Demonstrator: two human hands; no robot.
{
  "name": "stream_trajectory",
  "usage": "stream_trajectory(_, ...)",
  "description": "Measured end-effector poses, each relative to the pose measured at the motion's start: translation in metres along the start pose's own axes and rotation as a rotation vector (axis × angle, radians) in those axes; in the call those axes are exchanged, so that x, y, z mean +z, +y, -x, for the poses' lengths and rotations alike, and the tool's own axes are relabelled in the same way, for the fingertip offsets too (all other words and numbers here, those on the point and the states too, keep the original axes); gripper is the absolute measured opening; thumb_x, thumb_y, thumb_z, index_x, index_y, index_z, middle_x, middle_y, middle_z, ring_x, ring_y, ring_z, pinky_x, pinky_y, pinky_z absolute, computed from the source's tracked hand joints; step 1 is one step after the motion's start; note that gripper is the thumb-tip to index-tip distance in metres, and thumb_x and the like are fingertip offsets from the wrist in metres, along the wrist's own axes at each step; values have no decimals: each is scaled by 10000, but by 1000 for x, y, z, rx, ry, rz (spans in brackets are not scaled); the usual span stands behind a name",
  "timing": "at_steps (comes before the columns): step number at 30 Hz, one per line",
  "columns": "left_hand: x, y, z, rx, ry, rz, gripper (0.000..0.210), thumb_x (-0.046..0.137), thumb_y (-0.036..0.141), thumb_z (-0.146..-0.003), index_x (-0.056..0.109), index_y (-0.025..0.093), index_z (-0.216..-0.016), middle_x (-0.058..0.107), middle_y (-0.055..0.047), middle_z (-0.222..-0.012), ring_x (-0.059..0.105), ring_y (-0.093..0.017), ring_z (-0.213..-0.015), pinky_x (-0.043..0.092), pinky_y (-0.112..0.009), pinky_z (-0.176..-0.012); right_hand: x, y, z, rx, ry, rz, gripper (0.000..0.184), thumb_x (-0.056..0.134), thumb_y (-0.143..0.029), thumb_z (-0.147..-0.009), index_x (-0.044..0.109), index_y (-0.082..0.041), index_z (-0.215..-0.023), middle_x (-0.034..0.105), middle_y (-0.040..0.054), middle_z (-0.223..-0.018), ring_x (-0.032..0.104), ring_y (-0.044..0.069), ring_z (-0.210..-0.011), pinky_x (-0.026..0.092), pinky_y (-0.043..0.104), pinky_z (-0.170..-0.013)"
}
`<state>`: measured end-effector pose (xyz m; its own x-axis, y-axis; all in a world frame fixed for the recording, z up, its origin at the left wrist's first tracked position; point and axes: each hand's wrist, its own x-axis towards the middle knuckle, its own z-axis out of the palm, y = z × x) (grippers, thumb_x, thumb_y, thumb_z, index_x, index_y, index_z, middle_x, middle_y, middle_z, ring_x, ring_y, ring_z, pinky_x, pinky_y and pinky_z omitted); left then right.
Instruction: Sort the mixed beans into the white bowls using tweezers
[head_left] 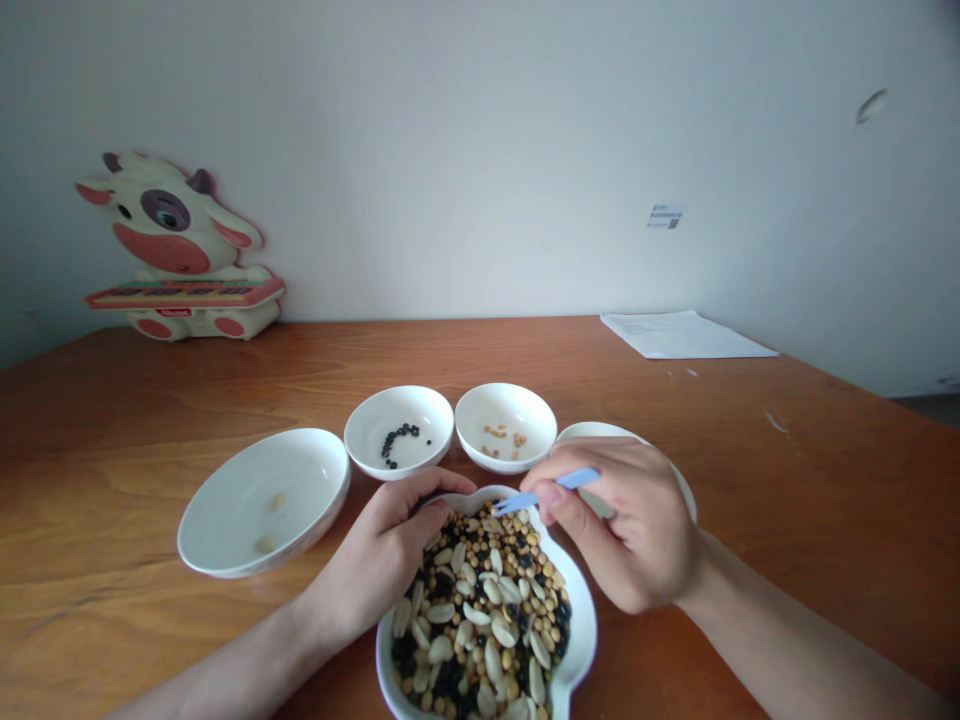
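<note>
A white, wavy-edged dish (583,610) in front of me holds a mix of black beans, yellow soybeans and pale flat seeds (493,660). My left hand (386,545) grips its upper left rim, thumb inside the edge. Pinched in my right hand (637,535) are light blue plastic tweezers (580,480), their tips down among the beans near the far rim. Whether the tips hold a bean is too small to tell. Behind the dish, one white bowl (364,420) contains several black beans (390,448), and another white bowl (480,405) contains several yellow beans (519,440).
A larger white bowl (217,515) at left has two pale seeds in it. My right hand partly covers another white bowl (600,431). At the back of the wooden table (810,470) are a cow-shaped toy keyboard (187,245) and white papers (690,335), near the wall.
</note>
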<state>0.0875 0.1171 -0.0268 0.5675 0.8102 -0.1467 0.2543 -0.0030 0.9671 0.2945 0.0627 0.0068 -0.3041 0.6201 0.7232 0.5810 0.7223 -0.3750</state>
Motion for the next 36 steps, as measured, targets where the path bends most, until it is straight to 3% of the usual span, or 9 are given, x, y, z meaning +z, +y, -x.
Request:
stream_trajectory(3, -1, -3, 0, -21, -6, -3, 272, 521, 355, -864, 681, 205, -1027, 717, -39, -1020, 618, -258, -988, 450, -331, -869, -1, 5, 3, 146, 198, 152, 172, 531, -151, -898, 650, -156, -773, 654, -4, -616, 612, 107, -566, 440, 215, -577)
stream_trajectory(5, -1, -4, 0, -30, -9, -7, 276, 515, 354, -873, 679, 214, -1046, 717, -36, -1022, 621, -256, -984, 453, -331, -862, -1, 10, 5, 234, 266, 215, 182, 544, -187, -914, 660, -163, -775, 677, -8, -637, 636, 106, -582, 450, 208, -586)
stream_trajectory(13, -1, -6, -1, -43, -5, -4, 273, 516, 353, -869, 685, 228, -1043, 719, -24, -1016, 619, -251, -981, 454, -320, -855, 2, 14, 4, 369, 130, 294, 291, 496, -284, -936, 680, -142, -761, 659, 24, -579, 574, 132, -468, 360, 245, -458)
stream_trajectory(19, -1, -5, 0, -37, -5, -7, 269, 510, 351, -872, 679, 221, -1037, 720, -23, -993, 620, -243, -960, 452, -325, -854, 3, 16, 7, 390, 141, 284, 293, 501, -296, -935, 672, -147, -750, 648, 25, -581, 554, 129, -474, 335, 243, -459)
stream_trajectory(26, -1, -4, 1, -21, 10, -2, 274, 527, 350, -856, 691, 213, -1027, 721, -31, -997, 622, -255, -974, 458, -330, -865, -2, 6, 4, 229, 162, 179, 220, 518, -205, -908, 651, -154, -740, 616, -3, -579, 554, 111, -504, 376, 233, -508)
stream_trajectory(31, 0, 0, 1, -8, 14, 3, 263, 545, 354, -847, 701, 206, -998, 721, -42, -1026, 621, -272, -997, 463, -343, -878, -1, 1, 0, 13, 14, 26, 186, 467, -148, -880, 629, -153, -789, 607, 13, -602, 524, 127, -518, 374, 255, -515)
stream_trajectory(36, 0, 1, 1, 4, 8, 0, 240, 541, 338, -847, 695, 208, -979, 721, -31, -1021, 617, -256, -999, 452, -329, -889, 3, 3, 0, 18, -136, -5, 185, 466, -146, -878, 610, -154, -761, 627, 26, -611, 538, 134, -522, 381, 264, -519)
